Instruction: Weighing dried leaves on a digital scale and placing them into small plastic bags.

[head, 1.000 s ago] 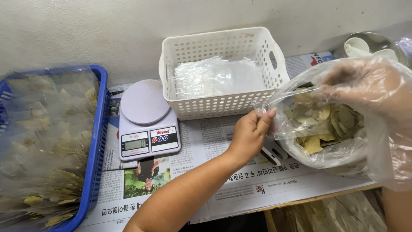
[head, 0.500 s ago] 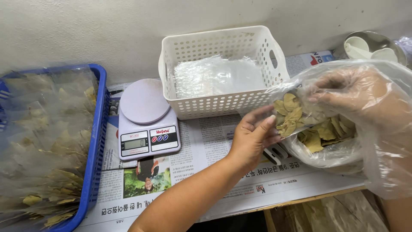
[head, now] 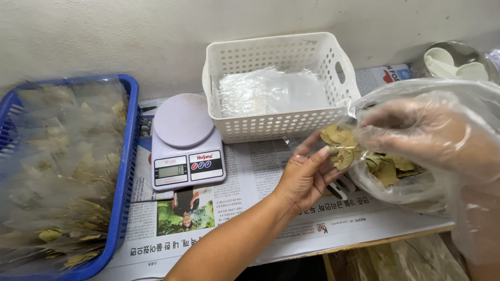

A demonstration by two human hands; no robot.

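Both hands met right of centre: left hand (head: 307,177) pinched a small clear bag (head: 341,148) of dried leaves, gloved right hand (head: 416,132) cupped beside it

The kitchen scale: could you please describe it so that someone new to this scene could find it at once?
Start at the newspaper-covered table. Between the blue basket of bagged leaves and the white perforated basket sits the kitchen scale. It alone is pale lilac, with a round platform and a small display.
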